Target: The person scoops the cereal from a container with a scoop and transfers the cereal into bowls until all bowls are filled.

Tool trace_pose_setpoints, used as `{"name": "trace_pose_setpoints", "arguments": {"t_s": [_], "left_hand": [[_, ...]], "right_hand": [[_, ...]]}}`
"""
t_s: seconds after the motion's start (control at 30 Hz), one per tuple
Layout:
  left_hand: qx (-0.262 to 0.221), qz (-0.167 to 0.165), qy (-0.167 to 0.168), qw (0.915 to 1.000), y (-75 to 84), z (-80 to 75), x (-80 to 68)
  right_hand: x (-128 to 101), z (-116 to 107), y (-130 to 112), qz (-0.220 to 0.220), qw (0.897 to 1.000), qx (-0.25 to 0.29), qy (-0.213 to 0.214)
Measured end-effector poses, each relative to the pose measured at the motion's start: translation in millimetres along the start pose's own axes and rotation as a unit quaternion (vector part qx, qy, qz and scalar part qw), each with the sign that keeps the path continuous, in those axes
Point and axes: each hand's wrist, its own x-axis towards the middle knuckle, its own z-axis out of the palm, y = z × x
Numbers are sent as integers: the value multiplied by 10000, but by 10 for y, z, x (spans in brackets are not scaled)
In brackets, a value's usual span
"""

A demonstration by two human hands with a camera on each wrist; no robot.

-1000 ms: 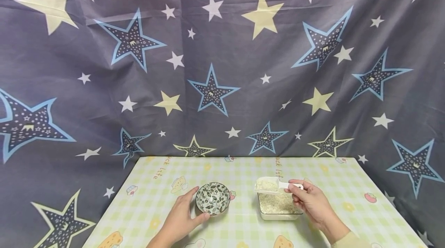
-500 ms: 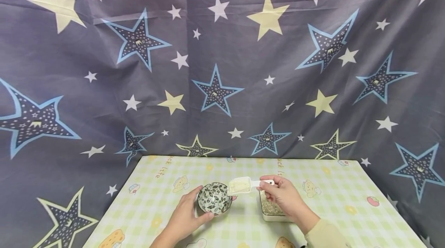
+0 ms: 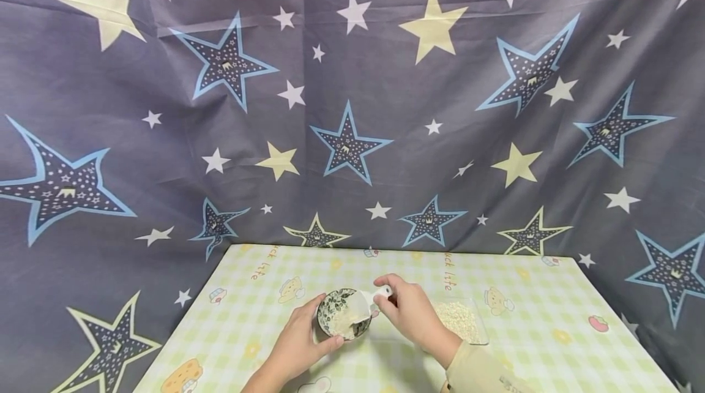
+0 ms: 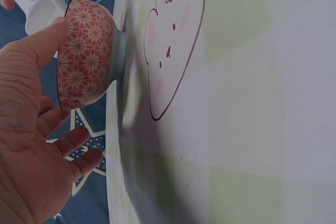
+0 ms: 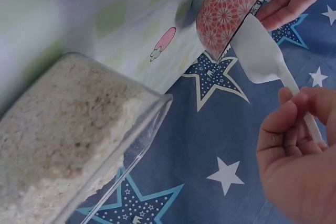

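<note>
The bowl point(image 3: 329, 303) stands upright on the counter point(image 3: 531, 301), in front of the person, with its foot down on the printed cover. The left hand point(image 3: 300, 339) holds it from the side: the thumb presses at the near part of the rim, one finger shows at the far part, and the others spread loosely apart, some clear of the bowl. Such a light hold probably serves only to steady it, since the counter bears the weight.

The right hand point(image 3: 410, 308) has its fingers clamped on the handle of the white scoop point(image 5: 257, 51), pinched well back from the head, which likely leaves the wrist free to turn. The scoop is tipped over the bowl's right side, its back facing the right wrist camera, so that pale grain point(image 3: 343, 323) lands inside the rim; a small heap lies there. Whether scoop and rim touch, I cannot tell.

The clear box point(image 5: 68, 124) of grain sits to the bowl's right, partly behind the right arm, presumably placed there so the scoop has only a short way across.
</note>
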Motion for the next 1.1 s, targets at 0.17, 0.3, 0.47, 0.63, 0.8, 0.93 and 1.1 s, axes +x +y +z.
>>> {"name": "trace_pose_setpoints", "arguments": {"t_s": [0.17, 0.3, 0.47, 0.63, 0.8, 0.93, 1.1], "left_hand": [[46, 39, 9, 10000, -2, 6, 0], [27, 32, 15, 10000, 5, -2, -7], [21, -8, -5, 10000, 20, -12, -12], [23, -33, 38, 10000, 25, -10, -8], [31, -26, 79, 10000, 16, 6, -8], [-4, -38, 103, 9999, 13, 20, -12], [10, -49, 83, 10000, 6, 29, -7]], "right_hand": [[-13, 35, -4, -348, 9986, 6, 399], [-27, 46, 25, -73, 9984, 198, 521], [-35, 21, 67, 843, 9898, 946, 653], [-21, -94, 132, 1491, 9659, 1913, 911], [-71, -362, 298, 2064, 9342, 2651, 1195], [-216, -677, 550, 2375, 9248, 2628, 1385], [-458, -1070, 888, 2617, 9224, 2360, 1579]]}}
